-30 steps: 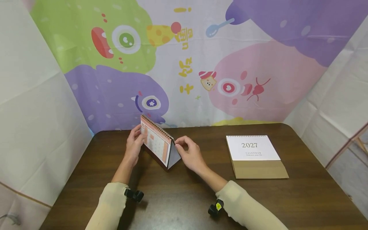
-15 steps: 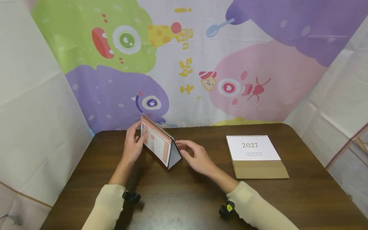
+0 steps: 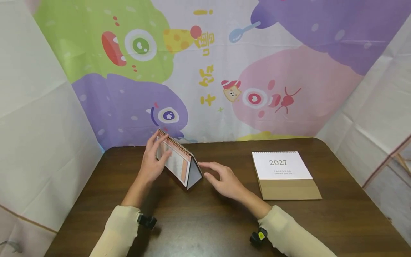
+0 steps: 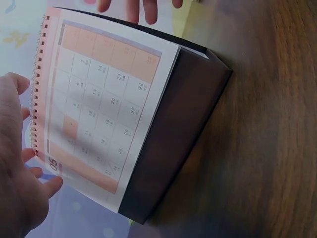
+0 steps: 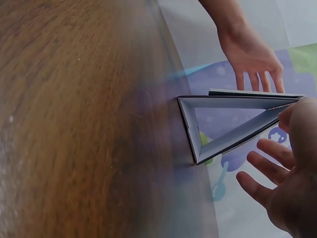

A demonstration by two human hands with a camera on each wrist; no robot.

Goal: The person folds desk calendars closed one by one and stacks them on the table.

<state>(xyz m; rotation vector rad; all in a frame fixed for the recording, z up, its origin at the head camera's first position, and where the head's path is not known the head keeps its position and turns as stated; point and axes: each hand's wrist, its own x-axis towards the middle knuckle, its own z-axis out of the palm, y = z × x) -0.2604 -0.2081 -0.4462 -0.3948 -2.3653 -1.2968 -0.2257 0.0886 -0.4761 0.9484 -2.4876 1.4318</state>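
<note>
A spiral-bound desk calendar (image 3: 178, 166) stands like a tent on the table, its pink-and-white May page facing front left. My left hand (image 3: 152, 160) is at its upper left end, fingers spread over the spiral edge and thumb in front of the page. In the left wrist view the page (image 4: 99, 109) shows "05" and a dark base below it. Beside the calendar's right end is my right hand (image 3: 226, 180), fingers loosely extended and holding nothing. The right wrist view looks through the calendar's hollow triangular frame (image 5: 185, 131), with the left hand (image 5: 252, 52) behind it.
A second desk calendar (image 3: 282, 169), white with "2027" on a tan stand, is on the right of the dark wooden table (image 3: 205, 221). A cartoon-printed cloth (image 3: 218, 121) hangs directly behind the table. White cloth walls (image 3: 35, 107) close in both sides.
My right hand has drawn back a little from the calendar's right end, its fingers loosening. My left hand has moved right and its fingers now reach over the spiral. The calendar stays in place.
</note>
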